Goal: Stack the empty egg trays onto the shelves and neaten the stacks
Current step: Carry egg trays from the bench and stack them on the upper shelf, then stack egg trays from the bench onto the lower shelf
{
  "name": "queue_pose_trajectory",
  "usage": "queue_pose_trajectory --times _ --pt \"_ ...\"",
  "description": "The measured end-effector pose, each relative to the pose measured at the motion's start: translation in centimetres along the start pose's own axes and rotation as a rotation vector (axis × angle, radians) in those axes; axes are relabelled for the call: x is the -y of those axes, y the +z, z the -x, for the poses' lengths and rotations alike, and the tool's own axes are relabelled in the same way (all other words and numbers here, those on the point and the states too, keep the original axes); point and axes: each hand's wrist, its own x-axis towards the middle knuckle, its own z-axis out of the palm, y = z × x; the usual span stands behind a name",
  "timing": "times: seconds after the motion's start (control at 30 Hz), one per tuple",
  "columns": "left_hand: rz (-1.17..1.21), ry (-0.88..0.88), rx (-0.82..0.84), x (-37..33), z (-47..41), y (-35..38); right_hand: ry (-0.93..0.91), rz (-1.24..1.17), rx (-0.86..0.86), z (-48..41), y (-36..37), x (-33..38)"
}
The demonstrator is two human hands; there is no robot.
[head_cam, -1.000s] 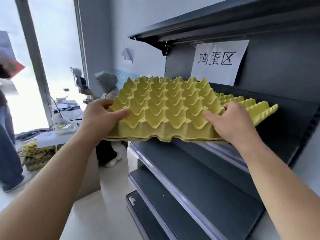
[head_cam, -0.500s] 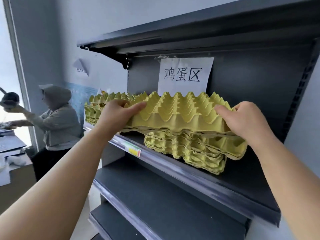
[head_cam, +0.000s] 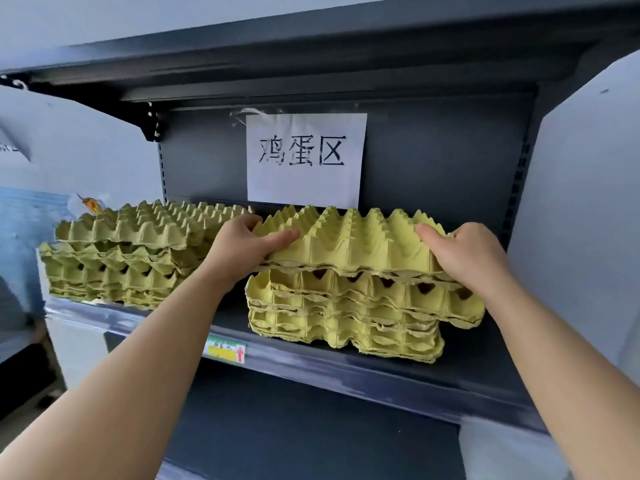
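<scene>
A yellow-green egg tray (head_cam: 349, 240) lies on top of the right stack of trays (head_cam: 353, 317) on the dark shelf (head_cam: 346, 370). My left hand (head_cam: 242, 249) grips its left edge, thumb on top and fingers underneath. At the tray's right edge my right hand (head_cam: 464, 256) grips the same way. The right stack is uneven, with trays skewed and its right corner sticking out. A second stack of trays (head_cam: 128, 258) stands on the shelf to the left, just beside my left hand.
A white paper sign (head_cam: 306, 161) hangs on the shelf's back panel above the stacks. An upper shelf (head_cam: 311, 64) overhangs closely. A price label (head_cam: 225, 351) sits on the shelf's front rail. A lower shelf (head_cam: 294, 427) lies below.
Both hands have carried the tray rightward and inward, from in front of the shelf onto the right stack. The view has swung right, so the person at the left is out of sight.
</scene>
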Motion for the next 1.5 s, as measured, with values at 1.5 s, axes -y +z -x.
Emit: queue_pose_trajectory --times 1.5 --pt "-0.222 0.898 0.483 -4.9 22.2 25.8 0.211 0.367 0.018 20.1 -12.9 -23.1"
